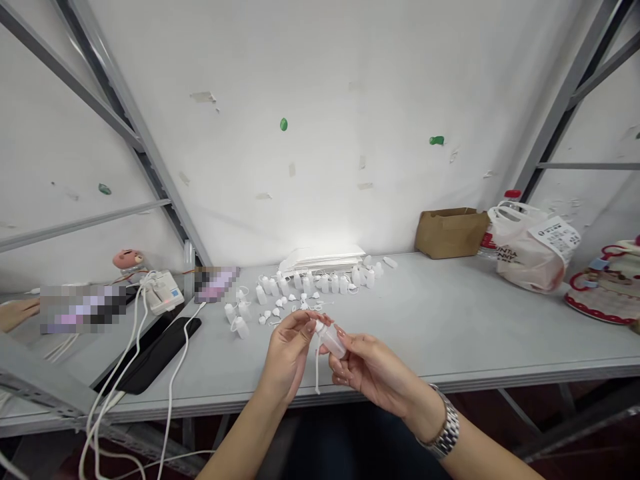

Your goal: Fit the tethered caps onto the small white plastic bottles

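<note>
Both my hands meet over the front part of the grey shelf, around one small translucent plastic bottle (333,341). My right hand (373,367) grips its body between thumb and fingers. At the neck, my left hand (291,343) pinches the white cap, from which a thin strap hangs down. The bottle is tilted, its cap end toward the upper left. Beyond my hands stand several similar small bottles (284,287) in loose rows. Loose white caps (277,312) with straps lie in front of them.
A stack of white sheets (323,259) lies by the wall. To the right are a cardboard box (445,233), a plastic bag (530,250) and a cake-shaped item (605,287). On the left lie a black phone (163,353), cables and a power strip (165,293). Another person's hand (20,312) shows far left.
</note>
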`<action>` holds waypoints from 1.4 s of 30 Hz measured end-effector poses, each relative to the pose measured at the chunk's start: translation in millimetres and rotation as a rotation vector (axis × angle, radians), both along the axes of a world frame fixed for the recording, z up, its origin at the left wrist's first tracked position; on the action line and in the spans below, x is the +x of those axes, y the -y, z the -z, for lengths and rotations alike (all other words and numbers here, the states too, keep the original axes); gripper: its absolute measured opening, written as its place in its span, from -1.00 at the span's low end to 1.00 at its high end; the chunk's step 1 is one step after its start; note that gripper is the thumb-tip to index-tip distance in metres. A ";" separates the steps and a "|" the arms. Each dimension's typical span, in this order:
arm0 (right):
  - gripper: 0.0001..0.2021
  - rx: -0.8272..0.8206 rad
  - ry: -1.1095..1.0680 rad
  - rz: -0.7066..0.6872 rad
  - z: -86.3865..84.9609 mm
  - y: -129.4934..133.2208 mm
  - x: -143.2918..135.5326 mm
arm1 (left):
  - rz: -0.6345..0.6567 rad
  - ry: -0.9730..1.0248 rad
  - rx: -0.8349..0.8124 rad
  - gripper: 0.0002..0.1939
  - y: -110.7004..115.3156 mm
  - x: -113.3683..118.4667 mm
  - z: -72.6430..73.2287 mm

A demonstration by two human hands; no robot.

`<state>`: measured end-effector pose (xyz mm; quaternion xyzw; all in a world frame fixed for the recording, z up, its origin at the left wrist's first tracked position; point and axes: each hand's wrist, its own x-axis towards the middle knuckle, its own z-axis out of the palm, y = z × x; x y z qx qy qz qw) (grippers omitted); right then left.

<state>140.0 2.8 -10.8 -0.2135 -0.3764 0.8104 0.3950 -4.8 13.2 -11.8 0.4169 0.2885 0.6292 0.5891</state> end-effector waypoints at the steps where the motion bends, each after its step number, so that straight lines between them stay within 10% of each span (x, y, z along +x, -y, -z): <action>1: -0.66 0.004 0.010 0.044 0.7 -1.0 -0.4 | -0.018 -0.006 0.007 -0.91 -0.6 0.4 1.5; 8: -0.67 0.188 0.252 0.313 0.7 -0.4 -4.7 | -0.110 -0.022 0.003 -0.93 -3.9 0.5 6.8; 16: -0.46 0.068 0.172 -0.032 2.4 1.4 -2.1 | 0.009 -0.039 -0.033 -0.89 -3.3 -5.4 -1.9; 25: -0.59 0.301 0.352 0.433 5.5 -1.3 -9.6 | -0.152 -0.099 -0.044 -0.91 -7.4 -5.6 4.9; 31: -0.45 0.224 0.368 0.168 5.0 -0.3 -7.3 | -0.085 -0.070 -0.043 -0.89 -4.8 -3.0 1.1; 38: -0.71 0.643 0.667 0.666 13.3 2.9 -6.4 | -0.173 -0.069 -0.062 -0.89 -5.7 -4.5 2.4; 42: -0.68 0.424 0.476 0.395 9.7 4.4 -5.2 | -0.113 -0.090 0.012 -0.89 -6.0 -8.7 -0.8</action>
